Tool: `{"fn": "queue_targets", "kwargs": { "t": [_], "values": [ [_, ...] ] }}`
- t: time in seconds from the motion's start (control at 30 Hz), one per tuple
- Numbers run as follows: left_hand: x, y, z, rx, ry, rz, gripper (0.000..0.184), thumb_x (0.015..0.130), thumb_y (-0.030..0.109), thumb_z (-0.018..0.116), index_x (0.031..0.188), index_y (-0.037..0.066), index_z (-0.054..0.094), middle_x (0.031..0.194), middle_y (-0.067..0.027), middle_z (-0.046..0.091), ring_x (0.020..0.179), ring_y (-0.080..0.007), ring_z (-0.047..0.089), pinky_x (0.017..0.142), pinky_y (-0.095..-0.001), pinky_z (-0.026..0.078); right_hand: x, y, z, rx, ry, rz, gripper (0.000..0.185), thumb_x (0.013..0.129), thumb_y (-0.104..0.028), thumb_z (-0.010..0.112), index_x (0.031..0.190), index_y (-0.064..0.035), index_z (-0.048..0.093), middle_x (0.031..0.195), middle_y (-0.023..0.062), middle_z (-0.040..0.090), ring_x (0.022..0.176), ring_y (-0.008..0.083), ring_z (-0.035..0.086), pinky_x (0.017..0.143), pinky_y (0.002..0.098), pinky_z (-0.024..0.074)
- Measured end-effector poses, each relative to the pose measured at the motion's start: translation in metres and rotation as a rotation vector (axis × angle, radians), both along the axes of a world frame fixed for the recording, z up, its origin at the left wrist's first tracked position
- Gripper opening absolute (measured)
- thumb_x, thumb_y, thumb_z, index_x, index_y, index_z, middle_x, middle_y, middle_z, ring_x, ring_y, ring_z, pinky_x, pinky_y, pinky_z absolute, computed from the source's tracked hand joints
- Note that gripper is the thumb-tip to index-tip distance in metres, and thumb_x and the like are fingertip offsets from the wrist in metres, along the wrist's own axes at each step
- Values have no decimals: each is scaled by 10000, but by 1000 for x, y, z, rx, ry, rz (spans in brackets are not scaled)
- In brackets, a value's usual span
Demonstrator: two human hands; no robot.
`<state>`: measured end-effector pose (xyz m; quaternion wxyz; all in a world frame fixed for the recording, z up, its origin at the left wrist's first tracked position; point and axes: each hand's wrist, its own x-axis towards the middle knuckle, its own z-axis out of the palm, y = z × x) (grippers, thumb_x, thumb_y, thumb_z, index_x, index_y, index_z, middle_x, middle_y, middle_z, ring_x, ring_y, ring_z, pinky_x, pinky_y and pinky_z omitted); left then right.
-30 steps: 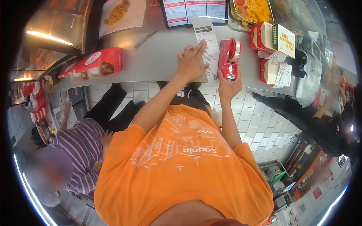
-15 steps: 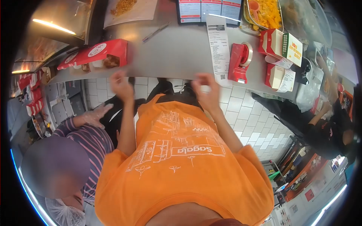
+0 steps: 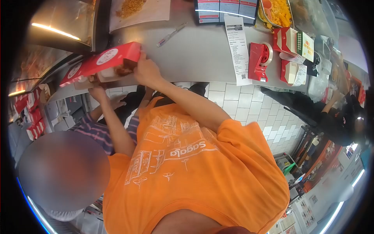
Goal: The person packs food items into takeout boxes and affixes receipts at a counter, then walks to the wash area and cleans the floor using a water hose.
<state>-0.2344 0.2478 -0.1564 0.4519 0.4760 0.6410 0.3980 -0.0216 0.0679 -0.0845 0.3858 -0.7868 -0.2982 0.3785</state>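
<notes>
A long red takeaway box with round white logos sits at the left of the steel counter. Its side facing me is open, and browned food and pale tubs show inside. My right hand grips the box's right end, fingers closed on its edge. At the near side, my left hand is at the box's lower edge, its fingers curled up against it and partly hidden.
On the steel counter lie a pen, a long receipt and a red tape dispenser. Cartons stand at right, below a tray of yellow food. A co-worker in a striped sleeve stands close at left.
Both hands have moved left from above the counter's front edge and taken hold of the red box. The co-worker has come closer on the left.
</notes>
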Motion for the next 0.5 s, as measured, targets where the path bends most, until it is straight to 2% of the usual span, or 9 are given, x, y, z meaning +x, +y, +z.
{"fn": "queue_targets", "kwargs": {
  "t": [0.03, 0.07, 0.1, 0.17, 0.2, 0.3, 0.33, 0.43, 0.5],
  "values": [
    [4, 3, -8, 68, -102, 15, 279, 896, 158, 641, 1103, -12, 565, 912, -88, 647, 807, -161, 628, 636, -319, 526, 1, -7, 3, -19, -4, -13, 570, 826, -130, 550, 1307, 72, 320, 836, 338, 637, 825, 521, 630, 783, 581, 496],
    [10, 2, -18, 150, 106, 33, 233, 906, 125, 602, 1109, 12, 590, 961, -80, 644, 810, -158, 637, 640, -307, 526, 3, -14, 6, -39, -9, -27, 554, 824, -123, 548, 1296, 71, 332, 837, 342, 632, 822, 521, 627, 778, 585, 492],
    [18, -8, -18, 145, 97, 31, 233, 906, 125, 602, 1109, 12, 590, 961, -80, 644, 810, -158, 637, 640, -307, 526, 6, -22, 5, -44, -18, -30, 554, 824, -123, 548, 1296, 71, 332, 837, 342, 632, 822, 521, 627, 778, 585, 492],
    [37, -31, -10, 224, -318, -30, 263, 899, 79, 562, 1151, 6, 576, 1000, -69, 636, 816, -168, 637, 640, -301, 527, 14, -39, -2, -42, -42, -45, 508, 846, -102, 525, 1290, 66, 344, 844, 342, 628, 820, 516, 624, 768, 602, 475],
    [40, -41, -3, 58, -301, -33, 293, 877, 47, 552, 1164, -10, 568, 1012, -48, 622, 791, -156, 624, 620, -268, 519, 18, -49, -2, -48, -52, -50, 508, 846, -102, 525, 1290, 66, 344, 844, 342, 628, 820, 516, 624, 768, 602, 475],
    [68, -86, 19, 26, -459, -127, 353, 847, 29, 570, 1190, -21, 501, 963, -47, 611, 749, -141, 608, 582, -248, 499, 34, -87, -6, -119, -100, -79, 422, 884, -76, 483, 1278, 32, 381, 849, 315, 634, 781, 481, 637, 727, 587, 484],
    [79, -102, 24, 21, -465, -127, 353, 847, 29, 570, 1190, -21, 501, 963, -47, 611, 749, -141, 608, 582, -248, 499, 40, -102, -15, -53, -89, -112, 415, 883, -79, 487, 1268, 30, 379, 827, 331, 627, 793, 512, 618, 733, 609, 458],
    [97, -147, 38, -105, -254, -23, 435, 826, 22, 587, 1224, -11, 413, 879, -68, 598, 618, -133, 579, 478, -241, 448, 62, -138, -3, -24, -28, -209, 395, 893, -100, 491, 1256, 14, 386, 832, 340, 627, 821, 548, 595, 746, 624, 435],
    [112, -172, 51, -247, -193, -218, 500, 814, 22, 604, 1241, 0, 344, 809, -94, 580, 518, -139, 545, 399, -251, 409, 77, -158, 3, -53, 0, -268, 380, 905, -116, 491, 1254, 0, 397, 858, 334, 633, 836, 553, 591, 753, 618, 438]
  ]
}}
